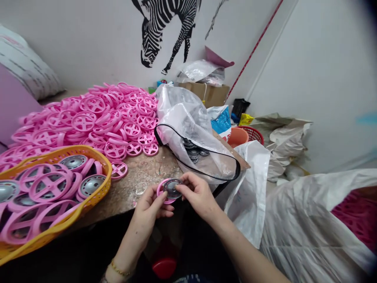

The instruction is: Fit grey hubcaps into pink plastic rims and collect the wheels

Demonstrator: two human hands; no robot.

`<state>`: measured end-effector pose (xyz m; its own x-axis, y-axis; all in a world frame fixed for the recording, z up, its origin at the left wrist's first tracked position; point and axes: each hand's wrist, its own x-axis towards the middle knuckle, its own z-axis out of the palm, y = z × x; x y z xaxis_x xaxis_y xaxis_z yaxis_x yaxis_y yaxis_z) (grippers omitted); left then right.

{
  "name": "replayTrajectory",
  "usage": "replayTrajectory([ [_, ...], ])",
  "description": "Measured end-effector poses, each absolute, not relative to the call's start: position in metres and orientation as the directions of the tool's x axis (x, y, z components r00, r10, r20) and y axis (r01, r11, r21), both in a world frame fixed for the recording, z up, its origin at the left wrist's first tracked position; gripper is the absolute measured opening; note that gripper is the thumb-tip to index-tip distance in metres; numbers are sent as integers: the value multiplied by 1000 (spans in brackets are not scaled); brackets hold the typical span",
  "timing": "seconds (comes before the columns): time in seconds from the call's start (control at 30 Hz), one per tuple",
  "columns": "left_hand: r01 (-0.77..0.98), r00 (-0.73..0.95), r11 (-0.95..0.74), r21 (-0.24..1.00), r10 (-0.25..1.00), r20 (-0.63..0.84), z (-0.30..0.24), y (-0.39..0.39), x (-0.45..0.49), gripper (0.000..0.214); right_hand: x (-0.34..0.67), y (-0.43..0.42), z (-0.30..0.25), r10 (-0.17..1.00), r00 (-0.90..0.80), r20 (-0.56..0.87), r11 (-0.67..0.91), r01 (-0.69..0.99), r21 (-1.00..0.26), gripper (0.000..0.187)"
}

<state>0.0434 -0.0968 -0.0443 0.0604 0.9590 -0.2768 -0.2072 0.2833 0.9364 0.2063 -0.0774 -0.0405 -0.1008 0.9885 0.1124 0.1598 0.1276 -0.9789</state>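
Note:
My left hand (150, 206) grips a pink plastic ring (160, 192) from below, just over the front of the wooden table (147, 177). My right hand (197, 194) pinches a dark grey metal disc (172, 188) against that ring, and the fingers hide part of both. To the left lies a large heap of loose pink rings (94, 122). Closer to my hands, an orange basket (101, 163) holds pink rings fitted with silver discs (50, 186). A clear plastic bag (188, 129) holding dark discs (191, 151) stands just beyond my right hand.
A white woven sack (247, 192) hangs off the table's right side, and another (309, 220) fills the lower right. Behind stand a cardboard box (206, 92), an orange bucket (238, 136) and a red mesh basket (253, 134). A zebra-painted wall (165, 27) rises beyond.

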Motion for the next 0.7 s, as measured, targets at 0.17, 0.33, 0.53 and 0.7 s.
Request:
replayTrajectory([
  [0.17, -167, 45, 244, 955, 970, -240, -49, -99, 40, 43, 197, -83, -46, 960, -79, 267, 277, 371, -886, 16],
  [0.33, -148, 99, 203, 968, 977, -190, -52, -102, 35, 37, 204, -82, -44, 971, -192, 140, 178, 197, -964, 27],
  [0.53, -69, 190, 106, 992, 978, -91, -46, -109, 35, 29, 201, -89, -45, 968, -218, 123, 133, 31, -991, 11],
  [0.7, 100, 132, -69, 993, 990, 56, -46, -111, 37, 24, 193, -98, -45, 976, -155, 150, 155, 18, -988, 6],
])
